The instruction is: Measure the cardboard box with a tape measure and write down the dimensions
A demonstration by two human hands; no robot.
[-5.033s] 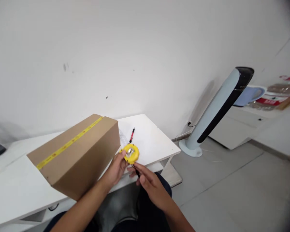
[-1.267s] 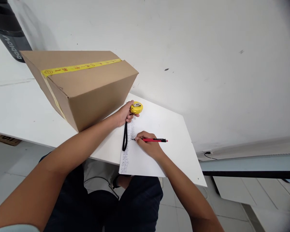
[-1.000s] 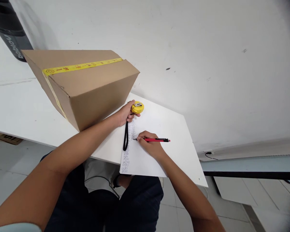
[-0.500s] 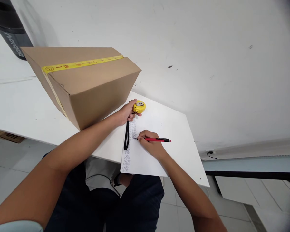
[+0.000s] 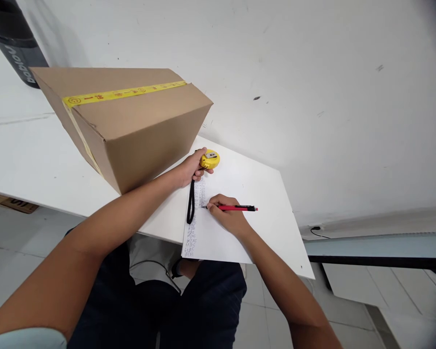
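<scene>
At far left, a dark grey cylindrical container is partly hidden by a yellow-taped brown cardboard box on the white tabletop. Right of it, a rounded yellow tape measure, metal clip facing up, is gripped by the left hand; writing on white paper is partly covered by its black looped strap. A slim red-and-black pen is pinched by the right hand, lengthwise left-right, tip leftward.
</scene>
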